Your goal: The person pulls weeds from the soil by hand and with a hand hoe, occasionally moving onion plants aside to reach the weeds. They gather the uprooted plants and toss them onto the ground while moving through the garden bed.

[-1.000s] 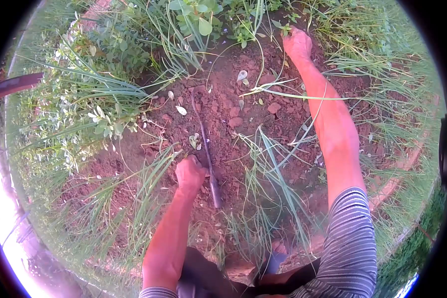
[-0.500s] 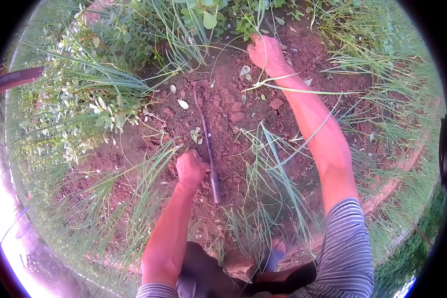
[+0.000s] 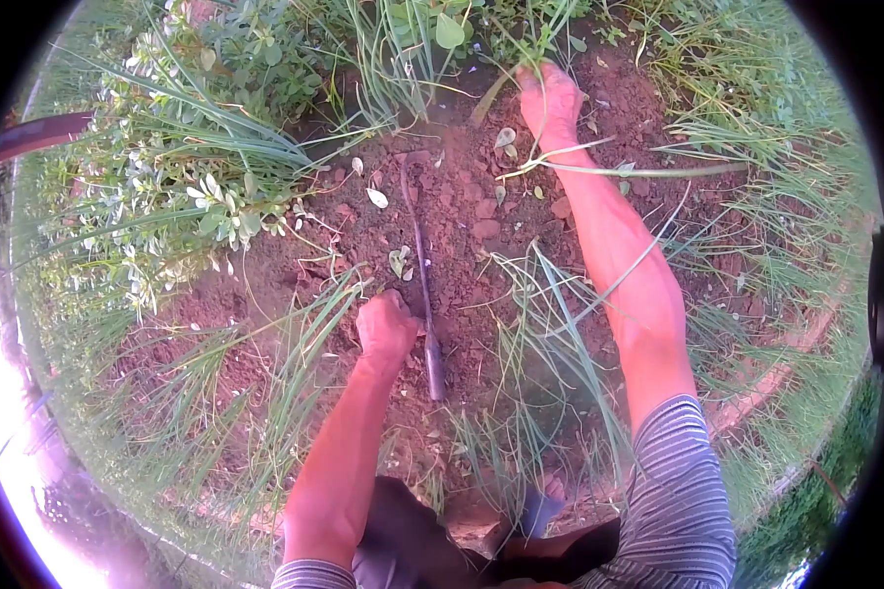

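Observation:
My right hand (image 3: 552,106) is closed around a leafy green weed (image 3: 532,41) at the far side of the soil patch. Its fingertips are partly hidden behind the knuckles. My left hand (image 3: 387,326) makes a fist low over the soil, close beside the wooden handle (image 3: 435,369) of a small hand hoe. What that fist holds, if anything, is hidden. The hoe's thin metal shank (image 3: 418,231) lies flat on the ground, its head pointing away from me.
Onion-like green clumps (image 3: 560,324) stand between my arms, and more grow at the left (image 3: 295,344). Dense leafy growth (image 3: 226,196) covers the upper left. Loose leaves (image 3: 377,198) and clods lie on the reddish soil (image 3: 462,245). A long green stalk (image 3: 658,172) crosses my right forearm.
The view has shifted slightly, moving the ground rightward in the picture. My right hand has moved a little right, and a flat stem now shows beside it. My left hand stays beside the hoe.

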{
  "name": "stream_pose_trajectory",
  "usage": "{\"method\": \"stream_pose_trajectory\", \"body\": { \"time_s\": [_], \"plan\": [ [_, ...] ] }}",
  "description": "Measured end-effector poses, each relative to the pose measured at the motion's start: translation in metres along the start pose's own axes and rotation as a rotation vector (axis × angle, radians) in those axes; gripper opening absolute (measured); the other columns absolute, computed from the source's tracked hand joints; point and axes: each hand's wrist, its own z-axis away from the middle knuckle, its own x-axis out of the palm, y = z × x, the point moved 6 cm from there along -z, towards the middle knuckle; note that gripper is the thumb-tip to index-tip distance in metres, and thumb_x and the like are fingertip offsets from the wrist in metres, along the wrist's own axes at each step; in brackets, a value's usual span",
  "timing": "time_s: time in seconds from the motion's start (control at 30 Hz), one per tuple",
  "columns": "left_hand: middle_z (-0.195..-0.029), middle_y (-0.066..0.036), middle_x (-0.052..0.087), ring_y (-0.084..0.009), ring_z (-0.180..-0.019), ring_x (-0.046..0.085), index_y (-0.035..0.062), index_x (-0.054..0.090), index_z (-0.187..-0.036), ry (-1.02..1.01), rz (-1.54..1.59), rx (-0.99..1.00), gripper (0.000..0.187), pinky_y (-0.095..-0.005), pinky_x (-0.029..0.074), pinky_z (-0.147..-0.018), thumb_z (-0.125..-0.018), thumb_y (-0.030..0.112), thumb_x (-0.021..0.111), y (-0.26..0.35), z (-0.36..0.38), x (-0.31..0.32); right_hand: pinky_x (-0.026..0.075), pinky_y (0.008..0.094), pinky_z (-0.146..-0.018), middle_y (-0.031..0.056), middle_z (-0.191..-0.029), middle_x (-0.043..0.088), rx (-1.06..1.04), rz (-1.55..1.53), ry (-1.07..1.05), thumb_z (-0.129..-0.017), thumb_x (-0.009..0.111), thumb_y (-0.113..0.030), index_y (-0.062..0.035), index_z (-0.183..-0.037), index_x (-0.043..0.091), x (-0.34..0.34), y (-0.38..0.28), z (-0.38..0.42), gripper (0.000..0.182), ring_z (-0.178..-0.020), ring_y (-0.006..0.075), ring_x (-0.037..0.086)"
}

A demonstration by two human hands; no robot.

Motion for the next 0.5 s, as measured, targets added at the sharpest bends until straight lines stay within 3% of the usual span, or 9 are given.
{"method": "stream_pose_trajectory", "body": {
  "time_s": [0.1, 0.13, 0.27, 0.37, 0.5],
  "plan": [
    [-0.076, -0.016, 0.067, -0.0345, -0.076, 0.066, 0.0035, 0.062, -0.076, 0.012, 0.007, 0.004, 0.021, -0.0411, 0.053, -0.073, -0.066, 0.013, 0.078, 0.001, 0.001, -0.001, 0.052, 0.0447, -0.075, 0.0197, -0.086, 0.067, -0.013, 0.138, -0.161, -0.083, 0.069, -0.027, 0.0001, -0.100, 0.062, 0.009, -0.014, 0.002, 0.032, -0.085, 0.0350, 0.068],
    [-0.076, -0.016, 0.066, -0.0344, -0.076, 0.066, 0.0035, 0.062, -0.075, 0.018, 0.000, 0.008, 0.021, -0.0411, 0.053, -0.073, -0.066, 0.013, 0.078, 0.002, 0.001, -0.002, 0.053, 0.0453, -0.074, 0.0206, -0.086, 0.067, 0.081, 0.234, -0.222, -0.081, 0.071, -0.031, 0.0028, -0.107, 0.057, 0.014, -0.019, -0.001, 0.045, -0.085, 0.0354, 0.068],
    [-0.076, -0.016, 0.067, -0.0340, -0.075, 0.066, 0.0038, 0.062, -0.075, 0.022, 0.001, 0.002, 0.022, -0.0409, 0.053, -0.072, -0.066, 0.013, 0.079, 0.003, 0.002, -0.004, 0.054, 0.0463, -0.073, 0.0209, -0.090, 0.067, 0.318, 0.054, -0.331, -0.084, 0.069, -0.034, 0.0000, -0.111, 0.053, 0.021, -0.028, -0.006, 0.046, -0.084, 0.0356, 0.068],
    [-0.077, -0.016, 0.067, -0.0335, -0.076, 0.066, 0.0041, 0.063, -0.076, 0.022, 0.005, 0.011, 0.022, -0.0406, 0.053, -0.072, -0.066, 0.014, 0.080, 0.004, 0.003, -0.004, 0.055, 0.0456, -0.071, 0.0211, -0.089, 0.068, 0.058, 0.246, -0.181, -0.085, 0.068, -0.030, -0.0013, -0.111, 0.054, 0.031, -0.031, -0.012, 0.041, -0.083, 0.0371, 0.068],
    [-0.077, -0.016, 0.068, -0.0335, -0.076, 0.067, 0.0044, 0.064, -0.077, 0.013, 0.002, -0.006, 0.022, -0.0402, 0.053, -0.073, -0.066, 0.014, 0.080, 0.004, 0.002, -0.005, 0.053, 0.0437, -0.073, 0.0213, -0.086, 0.068, 0.044, 0.212, -0.145, -0.088, 0.064, -0.025, -0.0041, -0.097, 0.062, 0.037, -0.018, -0.018, 0.023, -0.085, 0.0352, 0.068]
  ]
}}
